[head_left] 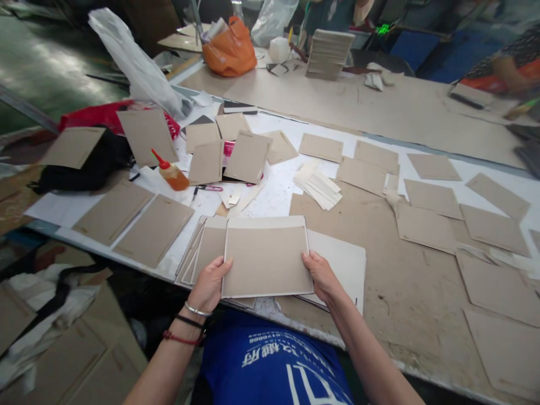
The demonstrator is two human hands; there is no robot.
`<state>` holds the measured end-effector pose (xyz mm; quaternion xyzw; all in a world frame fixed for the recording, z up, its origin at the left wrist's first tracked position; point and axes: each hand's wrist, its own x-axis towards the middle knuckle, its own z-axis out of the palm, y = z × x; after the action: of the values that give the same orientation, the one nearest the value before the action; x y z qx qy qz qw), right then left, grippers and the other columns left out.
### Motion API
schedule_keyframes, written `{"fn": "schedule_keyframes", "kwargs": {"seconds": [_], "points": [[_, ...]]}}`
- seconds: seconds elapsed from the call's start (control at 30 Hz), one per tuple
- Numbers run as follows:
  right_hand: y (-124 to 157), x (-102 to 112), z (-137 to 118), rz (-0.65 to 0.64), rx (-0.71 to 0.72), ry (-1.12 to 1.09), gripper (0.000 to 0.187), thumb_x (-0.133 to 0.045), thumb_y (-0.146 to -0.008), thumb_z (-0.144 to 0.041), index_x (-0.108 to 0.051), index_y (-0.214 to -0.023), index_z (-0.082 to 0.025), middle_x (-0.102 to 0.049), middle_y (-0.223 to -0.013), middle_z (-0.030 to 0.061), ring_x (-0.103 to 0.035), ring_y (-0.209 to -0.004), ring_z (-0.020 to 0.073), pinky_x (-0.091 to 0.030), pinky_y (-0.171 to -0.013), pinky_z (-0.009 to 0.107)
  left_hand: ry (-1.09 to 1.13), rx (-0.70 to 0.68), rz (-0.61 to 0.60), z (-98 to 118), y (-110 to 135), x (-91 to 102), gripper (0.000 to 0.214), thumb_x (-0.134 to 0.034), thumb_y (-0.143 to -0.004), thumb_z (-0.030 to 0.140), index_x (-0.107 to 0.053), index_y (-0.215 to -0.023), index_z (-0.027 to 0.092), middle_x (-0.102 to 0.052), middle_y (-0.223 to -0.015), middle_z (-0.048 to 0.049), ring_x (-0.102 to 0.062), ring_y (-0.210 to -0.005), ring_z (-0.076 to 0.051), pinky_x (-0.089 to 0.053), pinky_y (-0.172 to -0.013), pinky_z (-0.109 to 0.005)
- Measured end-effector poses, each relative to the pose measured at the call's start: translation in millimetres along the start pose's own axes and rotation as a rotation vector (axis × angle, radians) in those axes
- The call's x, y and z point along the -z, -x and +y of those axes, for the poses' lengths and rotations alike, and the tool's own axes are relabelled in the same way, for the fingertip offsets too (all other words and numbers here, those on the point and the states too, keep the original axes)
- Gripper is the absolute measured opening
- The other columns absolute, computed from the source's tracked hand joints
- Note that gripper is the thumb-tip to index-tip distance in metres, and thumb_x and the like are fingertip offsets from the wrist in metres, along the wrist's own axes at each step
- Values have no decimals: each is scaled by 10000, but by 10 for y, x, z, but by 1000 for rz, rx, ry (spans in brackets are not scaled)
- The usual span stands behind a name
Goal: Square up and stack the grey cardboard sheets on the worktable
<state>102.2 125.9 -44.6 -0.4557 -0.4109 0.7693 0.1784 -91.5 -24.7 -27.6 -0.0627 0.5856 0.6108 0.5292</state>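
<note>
Head camera shows a bordered panel point(266, 264) up close, right in front of the person's body, so take that as the middle of the clock. The left hand point(211, 281) grips its 9 o'clock edge and the right hand point(323, 277) has the 3 o'clock edge, thumbs on top and the other fingers mostly tucked out of sight. Pinching both short sides like that probably keeps the thing level and leaves the face clear, including the pale band along its 12 o'clock edge. Can't tell how hard either hand is squeezing, or whether the underside touches anything.

Just beside it at 9 o'clock there's a fanned stack of boards point(208, 242), and at 3 o'clock some pale boards point(340, 261) poke out from under it. Having both piles that near looks like a reach thing: no stretching for either hand.

Around 10 to 11 o'clock sits a red-tipped bottle point(175, 177) with amber liquid, lying tilted, kinda handy for the left side. Loose pale strips point(318, 185) are bunched at 1 o'clock. Out toward 2 and 3 o'clock, brown boards point(491, 230) are spread around, a few overlapping; my guess is they're laid flat so the marked edges don't rub. A tall stack point(330, 53) is way back between 12 and 1, well apart from the hands.
</note>
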Motion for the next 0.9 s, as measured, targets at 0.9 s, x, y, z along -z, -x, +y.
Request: {"fn": "schedule_keyframes", "kwargs": {"seconds": [0.9], "points": [[-351,-369,379,96,0,73,380,-529,-653,-559,-483,-728,-189,-562,-601,2,-515,-561,182,-401,-520,273,-86,-5,199,151,-87,285,162,-487,-824,67,-573,-936,146,-700,-781,-51,-671,-751,-170,-557,-734,-307]]}}
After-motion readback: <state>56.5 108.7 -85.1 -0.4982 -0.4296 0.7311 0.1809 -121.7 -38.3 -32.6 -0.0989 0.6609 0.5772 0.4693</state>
